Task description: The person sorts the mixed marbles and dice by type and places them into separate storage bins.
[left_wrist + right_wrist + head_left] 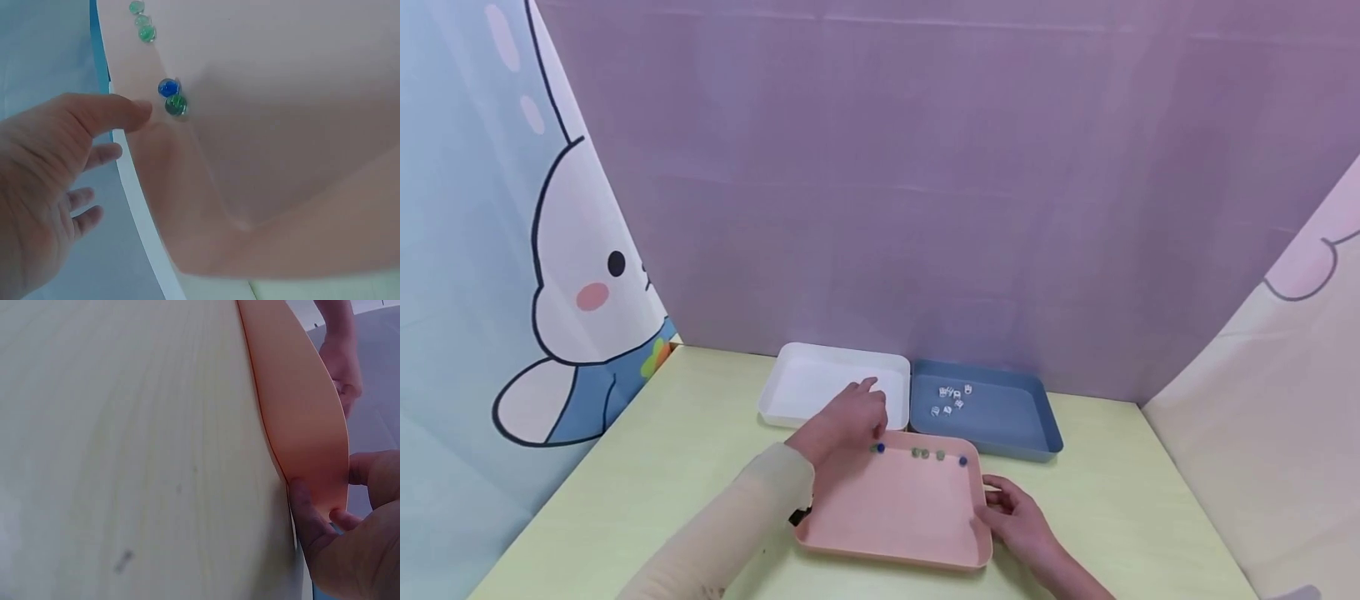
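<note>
A shallow pink tray (895, 508) lies on the table, with a row of glass marbles along its far edge. Over the tray's far left part is my left hand (853, 412), holding nothing. Its thumb (128, 114) points at a blue marble (167, 87) and a green marble (176, 105) that sit side by side, while the other fingers lie beyond the rim. Several pale green marbles (925, 454) and another blue marble (962, 460) are farther right. My right hand (1018, 521) grips the tray's right wall, thumb inside and fingers outside.
Behind the pink tray stand a white tray (805, 383) on the left and a blue-grey tray (1015, 412) on the right. Several white dice (957, 394) are in the blue-grey one. A purple curtain (880, 208) hangs at the table's far edge, with printed cloths on both sides.
</note>
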The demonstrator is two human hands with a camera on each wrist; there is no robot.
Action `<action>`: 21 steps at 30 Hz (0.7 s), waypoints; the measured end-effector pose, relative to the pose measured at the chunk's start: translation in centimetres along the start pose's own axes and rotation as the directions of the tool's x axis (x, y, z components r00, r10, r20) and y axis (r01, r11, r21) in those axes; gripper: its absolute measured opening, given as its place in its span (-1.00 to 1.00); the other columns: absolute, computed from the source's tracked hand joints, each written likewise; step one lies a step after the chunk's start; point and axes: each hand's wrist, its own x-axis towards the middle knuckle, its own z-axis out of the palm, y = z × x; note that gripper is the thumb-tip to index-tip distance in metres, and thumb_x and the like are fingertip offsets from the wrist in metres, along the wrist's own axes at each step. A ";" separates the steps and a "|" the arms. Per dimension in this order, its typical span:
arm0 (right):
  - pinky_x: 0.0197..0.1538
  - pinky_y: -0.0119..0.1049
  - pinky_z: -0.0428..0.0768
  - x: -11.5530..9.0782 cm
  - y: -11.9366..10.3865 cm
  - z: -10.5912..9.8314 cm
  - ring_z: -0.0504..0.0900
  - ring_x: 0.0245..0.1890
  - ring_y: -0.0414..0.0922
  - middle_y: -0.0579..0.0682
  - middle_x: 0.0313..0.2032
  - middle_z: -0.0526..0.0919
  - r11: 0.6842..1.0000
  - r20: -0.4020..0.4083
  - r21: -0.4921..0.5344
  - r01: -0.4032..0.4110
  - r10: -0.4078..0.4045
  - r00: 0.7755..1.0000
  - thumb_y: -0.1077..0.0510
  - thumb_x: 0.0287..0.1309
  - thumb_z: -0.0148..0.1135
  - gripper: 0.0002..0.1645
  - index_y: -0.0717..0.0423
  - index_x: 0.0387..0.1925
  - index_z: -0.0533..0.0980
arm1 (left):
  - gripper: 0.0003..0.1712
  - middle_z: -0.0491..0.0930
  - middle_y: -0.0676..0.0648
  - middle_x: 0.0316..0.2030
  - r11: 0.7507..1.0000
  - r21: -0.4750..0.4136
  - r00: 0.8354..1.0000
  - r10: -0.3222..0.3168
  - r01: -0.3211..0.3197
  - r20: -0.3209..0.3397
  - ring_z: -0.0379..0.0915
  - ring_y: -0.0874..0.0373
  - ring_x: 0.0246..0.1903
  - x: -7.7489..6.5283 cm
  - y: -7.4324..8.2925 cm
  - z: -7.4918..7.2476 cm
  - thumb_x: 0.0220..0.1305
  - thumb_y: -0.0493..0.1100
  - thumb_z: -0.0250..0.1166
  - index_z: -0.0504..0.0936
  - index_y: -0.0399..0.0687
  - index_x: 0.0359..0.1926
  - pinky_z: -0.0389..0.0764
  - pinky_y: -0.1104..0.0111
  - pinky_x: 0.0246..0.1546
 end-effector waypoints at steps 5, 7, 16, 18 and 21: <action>-0.28 -0.20 0.66 0.1 0.1 -0.1 0.60 -0.22 -0.05 0.13 -0.16 0.62 1.000 0.003 -0.008 0.003 -0.003 1.000 0.34 0.13 0.31 -0.47 0.31 0.16 0.44 | -0.72 0.55 0.03 -0.30 0.994 0.106 1.000 -0.013 0.012 0.007 0.17 -0.21 0.31 0.6 0.7 0.5 0.12 -0.19 0.39 0.64 0.17 -0.68 0.33 0.06 0.22; -0.28 -0.21 0.65 0.2 0.2 -0.1 0.60 -0.22 -0.05 0.12 -0.16 0.61 1.000 0.002 -0.015 -0.001 0.001 1.000 0.34 0.13 0.31 -0.47 0.30 0.15 0.44 | -0.75 0.58 0.01 -0.27 0.987 0.160 1.000 -0.018 0.015 0.016 0.19 -0.20 0.30 0.7 1.0 0.7 0.11 -0.15 0.42 0.66 0.15 -0.66 0.37 0.07 0.19; -0.27 -0.22 0.65 0.3 0.3 0.0 0.61 -0.21 -0.05 0.11 -0.17 0.62 1.000 -0.001 -0.007 0.003 -0.003 1.000 0.34 0.12 0.33 -0.49 0.29 0.13 0.46 | -0.85 0.63 -0.01 -0.08 0.955 0.293 0.997 -0.063 0.045 0.054 0.28 -0.09 0.26 0.8 1.7 1.5 0.18 -0.06 0.42 0.77 0.05 -0.24 0.41 0.07 0.18; -0.26 -0.23 0.66 0.3 0.3 0.0 0.61 -0.21 -0.05 0.11 -0.18 0.62 1.000 -0.002 -0.007 -0.001 0.001 1.000 0.35 0.12 0.32 -0.49 0.29 0.13 0.46 | -0.83 0.63 0.00 -0.08 0.952 0.305 0.997 -0.059 0.039 0.057 0.29 -0.08 0.25 0.7 1.7 1.6 0.17 -0.04 0.43 0.76 0.06 -0.22 0.43 0.08 0.17; -0.26 -0.22 0.66 0.3 0.3 -0.1 0.61 -0.21 -0.05 0.11 -0.18 0.61 1.000 0.001 -0.010 0.000 0.000 1.000 0.35 0.11 0.32 -0.49 0.31 0.13 0.46 | -0.80 0.63 0.01 -0.08 0.949 0.315 0.996 -0.053 0.028 0.071 0.30 -0.08 0.24 0.6 1.8 1.6 0.16 -0.02 0.44 0.76 0.07 -0.20 0.44 0.09 0.16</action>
